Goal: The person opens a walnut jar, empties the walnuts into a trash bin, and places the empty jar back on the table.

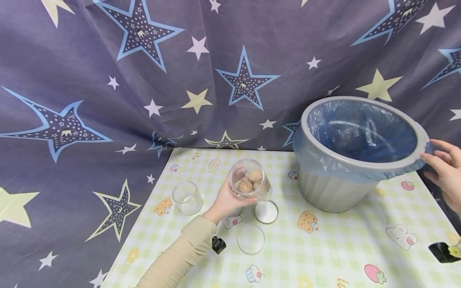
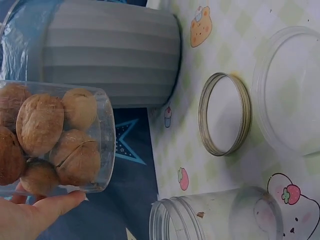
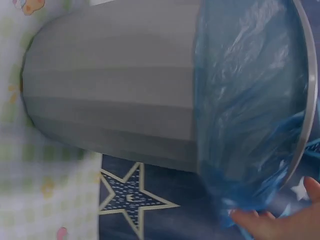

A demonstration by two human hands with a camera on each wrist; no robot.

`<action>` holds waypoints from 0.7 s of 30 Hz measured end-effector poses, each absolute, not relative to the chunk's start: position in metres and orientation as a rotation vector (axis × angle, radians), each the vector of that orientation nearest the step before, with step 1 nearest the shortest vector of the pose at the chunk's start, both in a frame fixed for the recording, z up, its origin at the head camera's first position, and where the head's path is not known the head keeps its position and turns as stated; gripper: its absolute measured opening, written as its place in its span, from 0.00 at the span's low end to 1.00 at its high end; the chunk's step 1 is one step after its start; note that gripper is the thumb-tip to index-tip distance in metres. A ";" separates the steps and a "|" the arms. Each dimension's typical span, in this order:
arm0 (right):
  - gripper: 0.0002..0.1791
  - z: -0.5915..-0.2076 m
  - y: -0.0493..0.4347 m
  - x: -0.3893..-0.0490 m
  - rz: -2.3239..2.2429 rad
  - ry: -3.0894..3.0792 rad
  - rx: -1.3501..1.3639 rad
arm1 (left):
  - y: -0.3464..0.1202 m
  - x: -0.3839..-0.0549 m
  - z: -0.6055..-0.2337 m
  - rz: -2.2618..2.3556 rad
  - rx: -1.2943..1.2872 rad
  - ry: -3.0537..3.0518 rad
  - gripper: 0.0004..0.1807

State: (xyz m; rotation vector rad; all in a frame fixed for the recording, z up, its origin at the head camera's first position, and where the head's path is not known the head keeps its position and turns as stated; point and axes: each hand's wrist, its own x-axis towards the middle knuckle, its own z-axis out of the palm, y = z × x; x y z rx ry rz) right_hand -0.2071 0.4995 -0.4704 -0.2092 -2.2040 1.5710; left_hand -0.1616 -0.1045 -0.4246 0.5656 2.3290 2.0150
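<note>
My left hand (image 1: 234, 196) grips a clear container of walnuts (image 1: 248, 180), raised above the table. In the left wrist view several brown walnuts (image 2: 40, 125) show through its wall, with my thumb along the lower side. At the far right, my right hand (image 1: 446, 168) is at the rim of a grey bin (image 1: 335, 192). Its fingers pinch the blue bin bag (image 3: 240, 125) folded over that rim. Below the left hand, a clear jar with a threaded neck (image 2: 215, 215) is partly hidden in the head view.
A clear empty-looking jar (image 1: 187, 198) stands left of the left hand. A metal-rimmed lid (image 1: 266, 211) and a clear round lid (image 1: 251, 239) lie on the checked tablecloth (image 1: 288, 256). Behind the table hangs a star-patterned cloth (image 1: 173, 100).
</note>
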 end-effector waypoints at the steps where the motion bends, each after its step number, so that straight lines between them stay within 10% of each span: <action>1: 0.31 -0.481 0.510 -0.214 1.505 -2.155 -0.212 | -0.104 -0.161 -0.424 2.006 0.558 2.337 0.53; 12: 0.34 -0.325 0.308 -0.113 1.250 -2.139 0.033 | -0.098 -0.158 -0.421 1.960 0.608 2.314 0.51; 21: 0.33 -0.325 0.249 -0.100 1.182 -2.169 0.479 | -0.094 -0.156 -0.422 1.871 0.562 2.371 0.50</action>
